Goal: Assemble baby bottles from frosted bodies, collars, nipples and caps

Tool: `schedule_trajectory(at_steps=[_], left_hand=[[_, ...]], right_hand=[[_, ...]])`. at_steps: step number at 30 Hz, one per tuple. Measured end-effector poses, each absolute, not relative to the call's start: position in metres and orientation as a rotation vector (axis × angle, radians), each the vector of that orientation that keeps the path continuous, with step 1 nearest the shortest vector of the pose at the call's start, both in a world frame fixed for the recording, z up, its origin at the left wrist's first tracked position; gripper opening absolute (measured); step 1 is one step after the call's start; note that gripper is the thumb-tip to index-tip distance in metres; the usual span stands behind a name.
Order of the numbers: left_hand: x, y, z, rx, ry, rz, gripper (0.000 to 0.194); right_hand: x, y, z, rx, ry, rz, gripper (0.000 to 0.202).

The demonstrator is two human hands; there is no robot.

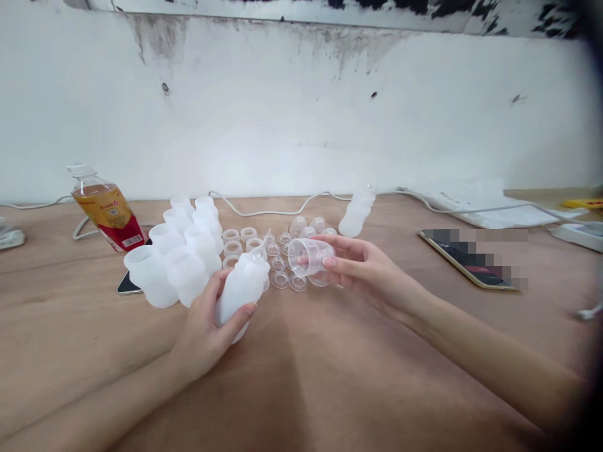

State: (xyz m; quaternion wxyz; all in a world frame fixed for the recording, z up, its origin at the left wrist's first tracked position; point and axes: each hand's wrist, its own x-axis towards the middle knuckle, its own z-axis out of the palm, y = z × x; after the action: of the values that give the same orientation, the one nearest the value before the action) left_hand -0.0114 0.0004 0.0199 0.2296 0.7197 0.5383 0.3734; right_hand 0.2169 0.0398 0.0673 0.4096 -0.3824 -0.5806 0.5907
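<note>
My left hand (214, 317) is wrapped around a translucent white baby bottle (241, 289), tilted, with a clear nipple at its top. Between the fingers of my right hand (355, 263) is a clear plastic bottle cap (306, 256), its open end facing the bottle; the two are apart. Behind the hands lie several clear nipples (279, 279), several ring collars (232, 248) and more clear caps (298, 226). Several open white bottle bodies (160, 276) stand in rows at the left. Another bottle (357, 213), topped with a clear cap, stands beyond my right hand.
A drink bottle (110, 210) with a red and yellow label is at the left. A dark phone-like device (132, 284) lies partly under the bottle bodies. At the right are another phone (466, 260) and a white plastic bag (485, 207). A white cable (282, 212) runs along the wall.
</note>
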Motion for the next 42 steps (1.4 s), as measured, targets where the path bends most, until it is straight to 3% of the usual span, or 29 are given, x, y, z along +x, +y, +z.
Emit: schedule_trajectory(at_steps=[8, 23, 42], left_hand=[[-0.010, 0.001, 0.020, 1.947, 1.472, 0.968, 0.035], [-0.006, 0.000, 0.023, 2.096, 1.369, 0.818, 0.030], [-0.002, -0.003, 0.028, 2.137, 1.345, 0.768, 0.030]], right_hand=[[0.214, 0.045, 0.052, -0.902, -1.306, 1.662, 0.034], [0.211, 0.039, 0.047, -0.817, -1.764, 1.313, 0.036], [0.206, 0.038, 0.049, -0.740, -1.762, 1.413, 0.040]])
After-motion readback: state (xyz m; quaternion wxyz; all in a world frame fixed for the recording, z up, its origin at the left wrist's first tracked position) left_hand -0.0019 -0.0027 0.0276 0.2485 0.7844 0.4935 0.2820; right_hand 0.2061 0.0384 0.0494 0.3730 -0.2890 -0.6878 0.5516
